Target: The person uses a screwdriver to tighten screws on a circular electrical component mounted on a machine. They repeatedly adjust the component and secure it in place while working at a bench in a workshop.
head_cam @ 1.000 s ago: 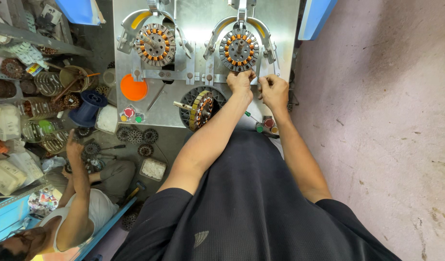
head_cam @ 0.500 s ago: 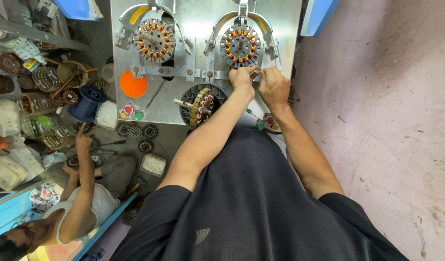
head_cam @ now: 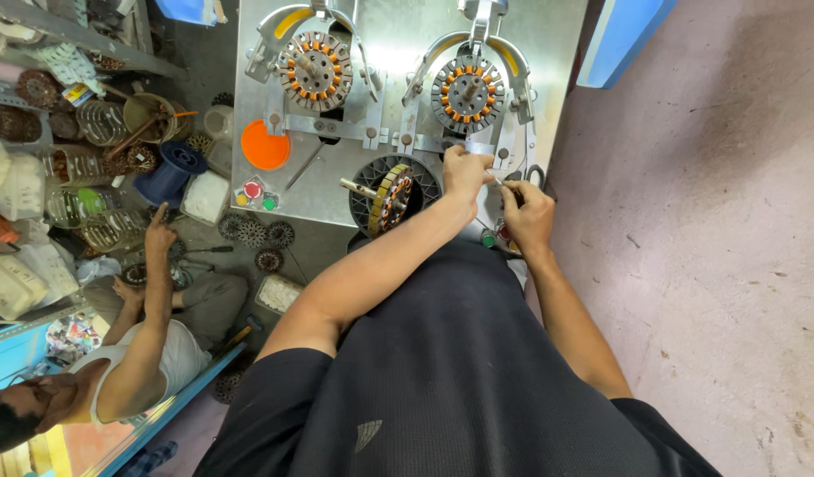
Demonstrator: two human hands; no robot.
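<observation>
Head view: orange round label (head_cam: 266,145) left of hands.

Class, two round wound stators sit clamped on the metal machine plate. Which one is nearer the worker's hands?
The right stator, directly above both hands. The left hand and right hand work just below it; the left stator sits farther away.

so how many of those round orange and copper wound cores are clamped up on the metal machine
2. One wound core sits at the machine's upper left, the other wound core at its upper right, just above the person's left hand.
</observation>
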